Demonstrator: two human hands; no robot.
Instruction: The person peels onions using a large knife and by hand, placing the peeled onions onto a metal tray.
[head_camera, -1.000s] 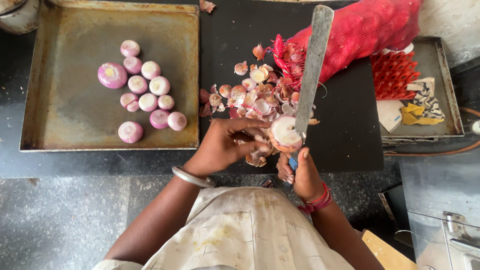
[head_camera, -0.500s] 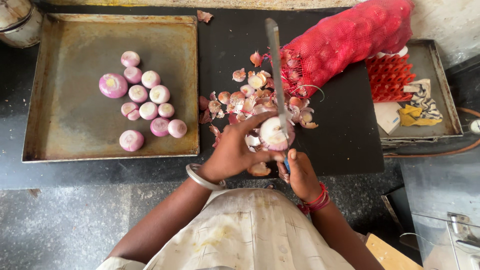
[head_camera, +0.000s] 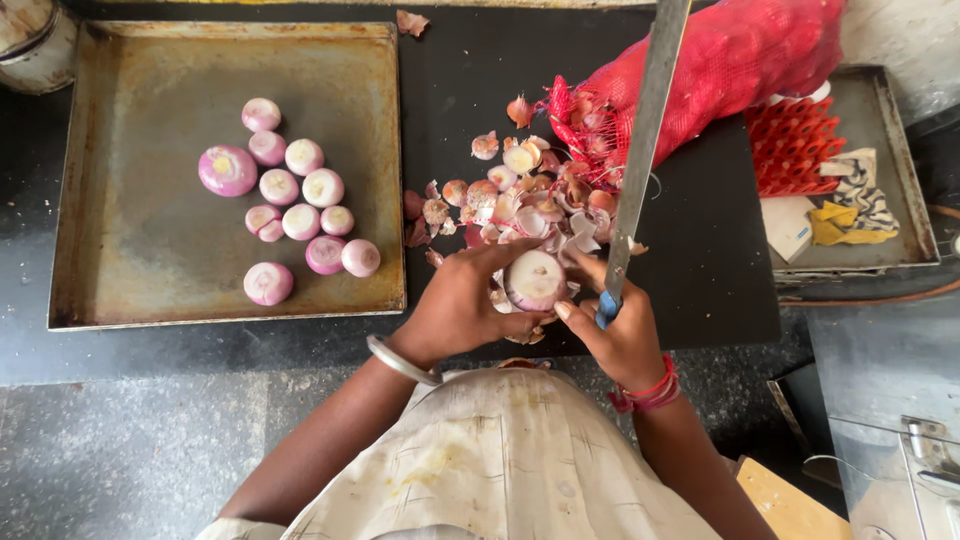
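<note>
Left hand (head_camera: 462, 305) closed around one onion (head_camera: 535, 280) above a peel pile (head_camera: 520, 205). Right hand (head_camera: 622, 335) gripping one long knife (head_camera: 640, 150), blade upright. Ten peeled onions (head_camera: 290, 200) on one tray (head_camera: 150, 270). One red mesh sack (head_camera: 740, 60) behind.

The onion (head_camera: 535, 280) being held is pale pink-white with purple edges, same as the peeled ones (head_camera: 290, 195) on the rusty brown-grey tray (head_camera: 150, 270), and the skins (head_camera: 520, 195) piled on the black mat (head_camera: 700, 270) are pink, purple and tan. The mesh sack (head_camera: 740, 60) is bright red, the knife (head_camera: 645, 130) is dull silver with a blue handle. There's a silver bangle (head_camera: 400, 362), red wristbands (head_camera: 648, 392), a cream stained shirt (head_camera: 500, 460), and a black-and-white striped rag (head_camera: 858, 195) next to a yellow one (head_camera: 835, 225).
</note>
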